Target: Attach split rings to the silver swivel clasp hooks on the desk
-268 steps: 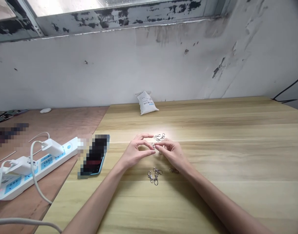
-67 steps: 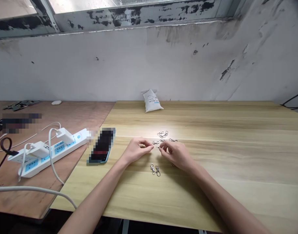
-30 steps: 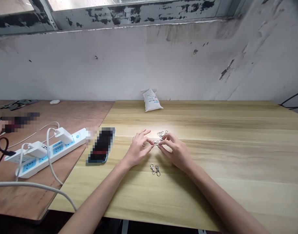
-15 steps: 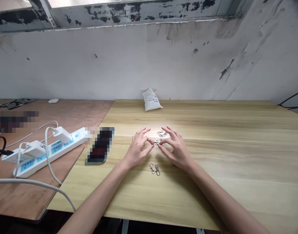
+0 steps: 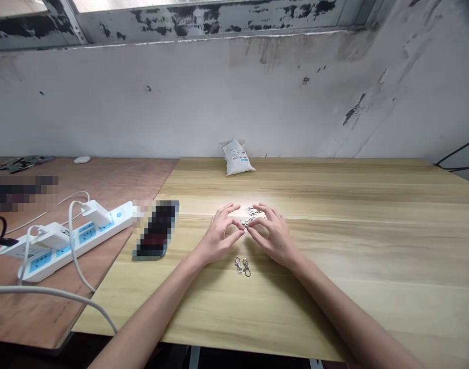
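Observation:
My left hand [image 5: 222, 233] and my right hand [image 5: 272, 231] face each other over the wooden table, thumb and index finger pinched on each. Their fingertips nearly meet at a small metal clasp [image 5: 245, 224], whose details are too small to make out. Behind the fingers lies a small heap of metal clasps and rings [image 5: 253, 210], partly covered by my right hand. Nearer to me, two silver swivel snap hooks [image 5: 238, 264] rest side by side on the wood.
A white plastic packet [image 5: 237, 158] stands by the wall. Left of my hands lies a blurred-out phone [image 5: 156, 229]. Farther left, a white power strip [image 5: 77, 243] with plugged-in chargers and cables sits on a brown table [image 5: 115, 174].
Both pinching hands stay almost in place, with only slight finger movement around the small metal clasp. The whole view has shifted a little. The two snap hooks lie as before.

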`<state>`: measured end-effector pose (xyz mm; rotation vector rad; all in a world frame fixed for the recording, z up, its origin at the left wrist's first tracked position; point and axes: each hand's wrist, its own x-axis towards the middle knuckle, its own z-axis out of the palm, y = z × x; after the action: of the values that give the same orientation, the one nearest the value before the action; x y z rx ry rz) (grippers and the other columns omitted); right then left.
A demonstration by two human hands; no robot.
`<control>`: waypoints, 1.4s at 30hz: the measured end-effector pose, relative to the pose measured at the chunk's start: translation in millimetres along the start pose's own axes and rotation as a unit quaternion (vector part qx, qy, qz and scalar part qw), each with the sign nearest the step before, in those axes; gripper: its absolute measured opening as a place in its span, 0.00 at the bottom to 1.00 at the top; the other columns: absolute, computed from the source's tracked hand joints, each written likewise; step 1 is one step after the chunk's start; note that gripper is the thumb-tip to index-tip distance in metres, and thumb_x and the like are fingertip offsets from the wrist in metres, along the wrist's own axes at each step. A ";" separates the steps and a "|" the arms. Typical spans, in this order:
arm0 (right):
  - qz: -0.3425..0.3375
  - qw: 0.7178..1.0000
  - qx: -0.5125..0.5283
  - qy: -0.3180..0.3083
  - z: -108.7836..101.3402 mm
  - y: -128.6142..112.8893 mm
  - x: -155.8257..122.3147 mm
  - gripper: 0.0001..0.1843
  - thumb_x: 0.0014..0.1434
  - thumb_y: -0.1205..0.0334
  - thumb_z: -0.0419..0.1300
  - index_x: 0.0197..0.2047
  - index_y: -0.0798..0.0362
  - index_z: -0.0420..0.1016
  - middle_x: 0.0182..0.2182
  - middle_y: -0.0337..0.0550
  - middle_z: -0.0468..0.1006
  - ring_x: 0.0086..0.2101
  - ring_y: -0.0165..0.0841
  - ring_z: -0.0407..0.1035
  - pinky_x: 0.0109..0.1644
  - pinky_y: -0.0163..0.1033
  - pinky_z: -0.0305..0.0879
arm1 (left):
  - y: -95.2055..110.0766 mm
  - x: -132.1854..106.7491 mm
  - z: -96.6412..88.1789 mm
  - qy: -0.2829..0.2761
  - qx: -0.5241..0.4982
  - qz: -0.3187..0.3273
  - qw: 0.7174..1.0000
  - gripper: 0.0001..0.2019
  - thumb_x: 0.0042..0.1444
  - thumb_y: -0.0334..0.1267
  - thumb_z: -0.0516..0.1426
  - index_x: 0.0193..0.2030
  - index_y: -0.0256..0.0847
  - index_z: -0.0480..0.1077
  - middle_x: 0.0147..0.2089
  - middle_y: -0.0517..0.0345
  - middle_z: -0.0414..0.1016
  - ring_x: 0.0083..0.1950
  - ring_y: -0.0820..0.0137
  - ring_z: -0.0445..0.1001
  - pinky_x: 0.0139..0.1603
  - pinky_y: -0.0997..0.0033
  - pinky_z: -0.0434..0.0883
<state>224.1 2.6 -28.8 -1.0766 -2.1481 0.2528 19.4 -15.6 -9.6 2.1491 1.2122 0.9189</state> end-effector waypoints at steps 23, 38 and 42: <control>-0.087 0.988 -0.123 0.017 8.2 -18.6 0.5 0.10 0.67 0.65 0.53 0.43 0.51 0.76 0.53 0.51 0.74 0.58 0.43 0.63 0.63 0.57 0.53 | 5.1 1.6 7.9 0.087 -0.024 -0.016 0.996 0.02 0.59 0.36 0.59 0.37 0.43 0.73 0.63 0.53 0.67 0.70 0.59 0.55 0.70 0.46 0.54; -0.096 0.986 -0.136 0.020 2.4 -19.9 1.2 0.09 0.66 0.65 0.54 0.41 0.49 0.76 0.53 0.51 0.74 0.56 0.42 0.64 0.63 0.57 0.53 | -7.0 5.7 -2.5 0.044 -0.154 -0.102 0.982 0.06 0.52 0.43 0.65 0.34 0.44 0.79 0.60 0.51 0.71 0.65 0.58 0.65 0.66 0.51 0.63; -0.056 0.998 -0.014 -0.009 -3.6 -15.5 3.6 0.09 0.67 0.62 0.52 0.40 0.49 0.75 0.52 0.50 0.73 0.55 0.41 0.65 0.58 0.54 0.61 | -7.7 5.9 -10.9 0.056 -0.062 -0.062 0.995 0.05 0.55 0.43 0.64 0.35 0.46 0.80 0.61 0.53 0.71 0.68 0.58 0.61 0.68 0.48 0.60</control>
<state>215.4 -4.9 -17.2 -0.9691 -2.2245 0.1821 9.2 -5.8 -6.1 1.9250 1.2917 1.0440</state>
